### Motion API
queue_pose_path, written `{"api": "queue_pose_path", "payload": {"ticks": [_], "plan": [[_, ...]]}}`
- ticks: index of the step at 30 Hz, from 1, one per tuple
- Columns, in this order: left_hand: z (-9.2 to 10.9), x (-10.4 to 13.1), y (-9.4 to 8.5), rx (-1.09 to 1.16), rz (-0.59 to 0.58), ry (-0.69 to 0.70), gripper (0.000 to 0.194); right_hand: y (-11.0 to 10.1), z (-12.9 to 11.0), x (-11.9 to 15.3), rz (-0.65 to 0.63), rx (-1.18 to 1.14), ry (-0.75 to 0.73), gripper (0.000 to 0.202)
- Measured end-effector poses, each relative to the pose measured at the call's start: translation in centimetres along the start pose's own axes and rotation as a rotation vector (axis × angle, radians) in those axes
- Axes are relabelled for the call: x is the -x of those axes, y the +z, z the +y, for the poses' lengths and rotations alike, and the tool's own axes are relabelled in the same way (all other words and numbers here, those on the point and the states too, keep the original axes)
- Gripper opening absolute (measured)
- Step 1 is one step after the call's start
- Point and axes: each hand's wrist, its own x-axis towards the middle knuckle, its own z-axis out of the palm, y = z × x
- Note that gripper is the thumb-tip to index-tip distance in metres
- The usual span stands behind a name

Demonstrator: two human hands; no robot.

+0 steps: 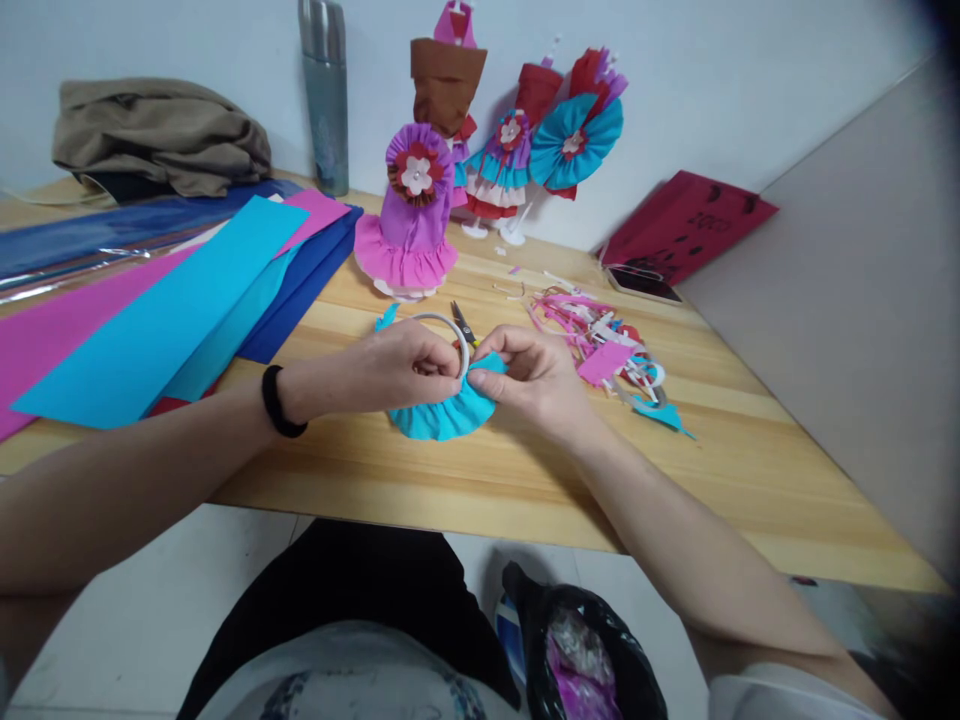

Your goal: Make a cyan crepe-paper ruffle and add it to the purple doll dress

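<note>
So the main thing here is the turquoise crepe-paper ruffle [442,418], fanned out in little pleats over the near part of the bench [720,500]; it's right between the two hands, with most of the fan spreading below the left hand [405,365] and its right end tucked into the right hand [536,385]. Right hand's got a narrow pinch on it, thumb and fingertips closed on the paper; left hand is curled tight with a white tape roll [463,345] at its fingers, the ring arching up over the ruffle's top edge; can't tell if those fingertips grip the paper too.

Going by the ruffle: scissors [463,322] are just behind it, handles partly hidden by the hands; a purple doll dress [409,225] with a pink frill stands further behind; a messy scrap pile [604,350] sits off to its right, with a phone [645,285] and a red paper bag [690,230] beyond that; to its left there's a stack of coloured paper sheets [172,310], turquoise near the top, pink and dark blue around it; grey-green flask [326,115] is way behind it, a bit left.
</note>
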Motion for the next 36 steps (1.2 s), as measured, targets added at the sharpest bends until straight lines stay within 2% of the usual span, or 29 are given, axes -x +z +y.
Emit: {"api": "queue_pose_path", "payload": {"ticks": [13,19,24,31,36], "plan": [[-0.61,-0.06,-0.19,0.006,0.000,0.037,0.024,-0.40,-0.60,0.01,-0.033,0.063,-0.101,0.023],[-0.36,-0.04,-0.24,0.006,-0.009,0.030,0.025,-0.35,-0.66,-0.01,-0.040,0.038,-0.083,0.021],[-0.39,-0.08,-0.07,-0.001,-0.009,-0.031,0.027,-0.31,-0.58,0.03,-0.032,0.047,-0.078,0.019],[-0.70,-0.21,0.15,0.021,0.039,0.029,0.018,-0.36,-0.09,0.08,-0.037,0.045,-0.049,0.019],[-0.32,-0.03,-0.07,0.007,0.017,-0.007,0.018,-0.47,0.02,0.12,-0.055,0.024,-0.045,0.016]]}}
